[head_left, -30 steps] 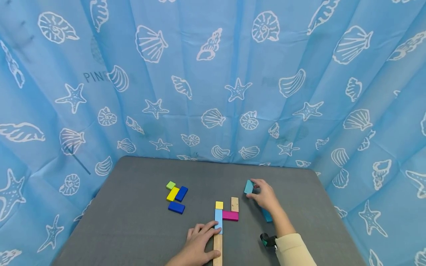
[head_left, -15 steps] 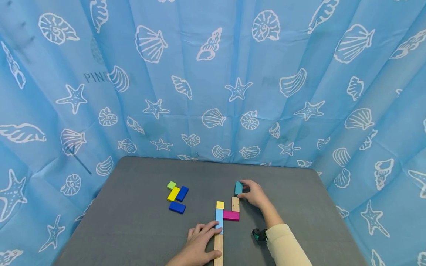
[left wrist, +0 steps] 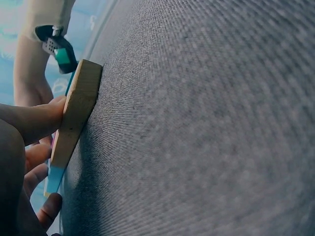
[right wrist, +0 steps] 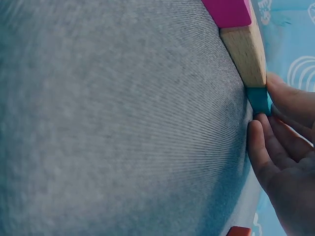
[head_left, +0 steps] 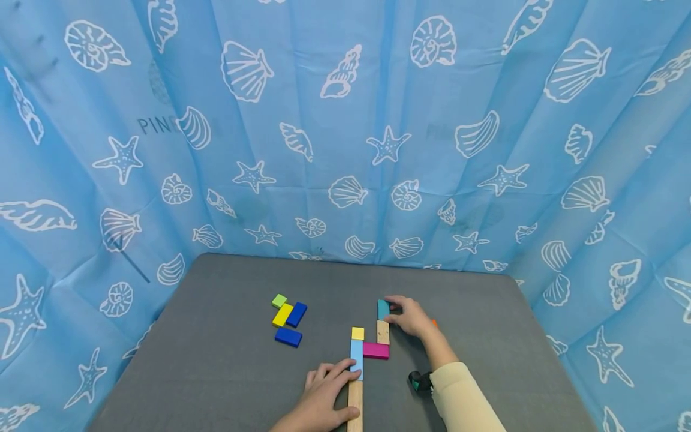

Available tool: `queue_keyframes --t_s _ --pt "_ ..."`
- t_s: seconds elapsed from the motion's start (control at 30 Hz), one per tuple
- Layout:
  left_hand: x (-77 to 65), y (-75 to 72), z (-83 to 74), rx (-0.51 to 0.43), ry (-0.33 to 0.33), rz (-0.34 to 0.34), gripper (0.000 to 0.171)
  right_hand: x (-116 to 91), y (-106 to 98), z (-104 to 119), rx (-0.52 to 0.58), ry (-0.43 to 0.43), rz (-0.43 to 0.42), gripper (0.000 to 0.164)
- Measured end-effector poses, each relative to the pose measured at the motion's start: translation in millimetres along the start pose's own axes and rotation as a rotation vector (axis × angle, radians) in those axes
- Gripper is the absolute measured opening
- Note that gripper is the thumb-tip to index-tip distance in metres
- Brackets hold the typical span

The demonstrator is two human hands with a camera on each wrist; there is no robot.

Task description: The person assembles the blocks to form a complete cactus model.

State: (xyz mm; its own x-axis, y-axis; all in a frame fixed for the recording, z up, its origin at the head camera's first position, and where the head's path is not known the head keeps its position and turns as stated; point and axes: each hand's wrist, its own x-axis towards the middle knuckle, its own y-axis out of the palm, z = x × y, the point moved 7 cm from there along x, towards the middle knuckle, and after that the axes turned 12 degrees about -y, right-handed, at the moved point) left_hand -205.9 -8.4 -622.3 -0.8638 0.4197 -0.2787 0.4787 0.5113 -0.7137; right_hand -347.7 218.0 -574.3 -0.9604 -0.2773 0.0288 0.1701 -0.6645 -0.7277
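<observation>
My right hand point(head_left: 411, 318) pinches a teal block point(head_left: 382, 309) at the far end of a knotted wooden block point(head_left: 382, 332); in the right wrist view the teal block point(right wrist: 258, 100) touches the wood. A magenta block point(head_left: 376, 351) joins that wood to a light blue block point(head_left: 356, 349). On the light blue block and the long plain wooden piece point(head_left: 355, 393) rest the fingers and thumb of my left hand point(head_left: 323, 397). A yellow square block point(head_left: 358, 333) caps the light blue one. From the left wrist, the wooden piece point(left wrist: 78, 108) lies under my thumb.
To the left lie a lime block point(head_left: 279, 301), a yellow block point(head_left: 283, 315) and two dark blue blocks point(head_left: 288, 337). An orange block point(head_left: 434, 323) is mostly hidden behind my right wrist. A shell-patterned blue curtain point(head_left: 345, 150) surrounds the grey table point(head_left: 216, 360).
My right hand has carried the teal block left and slightly nearer, up against the knotted wooden block. The left hand keeps its place.
</observation>
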Motion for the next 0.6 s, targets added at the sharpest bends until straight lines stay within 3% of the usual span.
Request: queue_keyframes --t_s 0.37,0.6 --pt "3.3 2.2 1.6 -0.013 0.003 -0.002 0.065 -16.4 -7.6 15.6 -0.012 -0.065 -0.071 0.055" --pt "-2.7 -4.2 -6.0 -0.018 0.029 -0.011 0.066 -36.8 1.0 30.0 -0.062 -0.143 -0.054 0.058"
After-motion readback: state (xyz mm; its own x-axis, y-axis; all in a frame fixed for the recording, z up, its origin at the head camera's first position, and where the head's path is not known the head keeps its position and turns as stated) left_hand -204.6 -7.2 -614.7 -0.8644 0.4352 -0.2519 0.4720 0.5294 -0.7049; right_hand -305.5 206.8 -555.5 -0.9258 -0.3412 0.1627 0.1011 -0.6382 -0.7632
